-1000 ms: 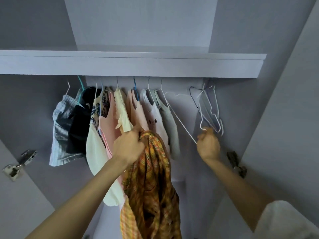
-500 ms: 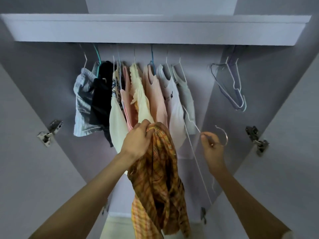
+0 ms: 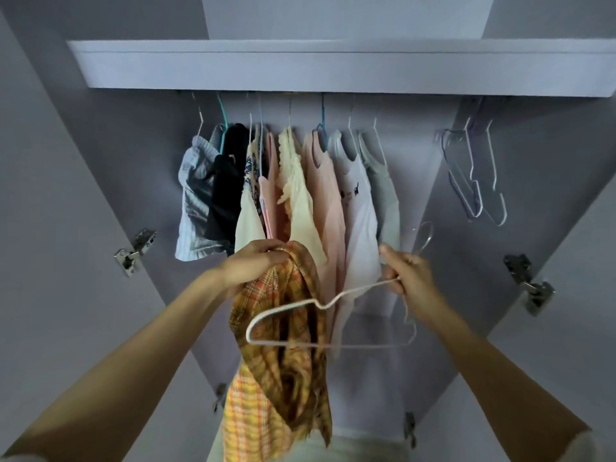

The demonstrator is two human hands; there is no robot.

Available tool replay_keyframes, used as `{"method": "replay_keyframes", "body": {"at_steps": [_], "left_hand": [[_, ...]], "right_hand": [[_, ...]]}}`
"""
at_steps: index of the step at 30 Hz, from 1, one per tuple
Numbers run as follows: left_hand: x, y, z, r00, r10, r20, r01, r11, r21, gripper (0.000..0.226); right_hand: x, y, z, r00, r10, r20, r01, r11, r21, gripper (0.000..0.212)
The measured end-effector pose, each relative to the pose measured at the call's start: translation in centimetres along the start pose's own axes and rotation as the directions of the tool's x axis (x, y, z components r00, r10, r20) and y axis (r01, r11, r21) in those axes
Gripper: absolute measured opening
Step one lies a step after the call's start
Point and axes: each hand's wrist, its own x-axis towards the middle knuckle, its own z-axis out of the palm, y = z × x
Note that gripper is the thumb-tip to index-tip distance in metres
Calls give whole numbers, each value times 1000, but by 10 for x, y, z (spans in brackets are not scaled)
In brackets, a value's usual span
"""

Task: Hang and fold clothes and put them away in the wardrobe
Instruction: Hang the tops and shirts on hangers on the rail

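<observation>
Since half a second before, the right hand [image 3: 410, 274] had swung the white wire hanger [image 3: 328, 320] off the rail's side and level, its left shoulder now crossing the orange plaid shirt [image 3: 283, 345]; fingers pinched the hanger's neck. The left hand [image 3: 255, 265] gripped the shirt's bunched top, which hung before the wardrobe's hung clothes [image 3: 300, 185]. No writing was readable. Empty hangers [image 3: 473, 175] hung right, below the shelf [image 3: 333, 66].

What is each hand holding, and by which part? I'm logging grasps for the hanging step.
The left hand grips the plaid shirt by its bunched top edge. The right hand holds the white hanger by its neck, just below the hook.
</observation>
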Motion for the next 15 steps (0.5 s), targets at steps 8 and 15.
{"method": "replay_keyframes", "body": {"at_steps": [8,15], "left_hand": [[-22,19,-2,968,235,92,-242,968,69,18],[-28,13,-32,934,358,-22,-219,620,754,14]], "right_hand": [[1,-3,71,891,-82,447,277,878,-390,19],[23,-10,74,929,-203,310,353,737,-576,30]]}}
